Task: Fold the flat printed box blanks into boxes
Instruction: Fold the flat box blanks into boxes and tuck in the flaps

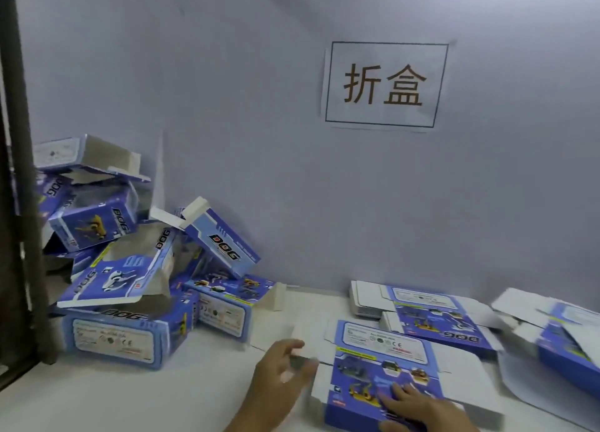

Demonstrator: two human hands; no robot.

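A flat blank [380, 363] lies printed side up on the white table [162, 396], low in the frame just right of centre, its long axis running from the lower edge up and a little left toward the wall [259, 107]. The right hand [418, 409] rests on the blank's near end at the bottom of the frame, fingers straight and spread flat on the print, holding it down. The left hand [282, 370] sits just left of the blank at its left edge; its fingers are curled and seem to pinch the white side flap [305, 362] there (motion blur makes the exact grip hard to read).

So the blank lies to the right of the left fingers, and the flap they hold runs along the blank's long side. My judgement is that the coming move is a lift of that flap up and over toward the right, hinging on the long crease, while the right hand pins the panel. The left hand is the nearer one to that edge.

A stack of flat blanks [431, 314] waits at middle right, near the wall, with more loose ones at the far right. A heap of folded boxes [130, 269] fills the left side. A sign [384, 84] hangs on the wall, upper right.
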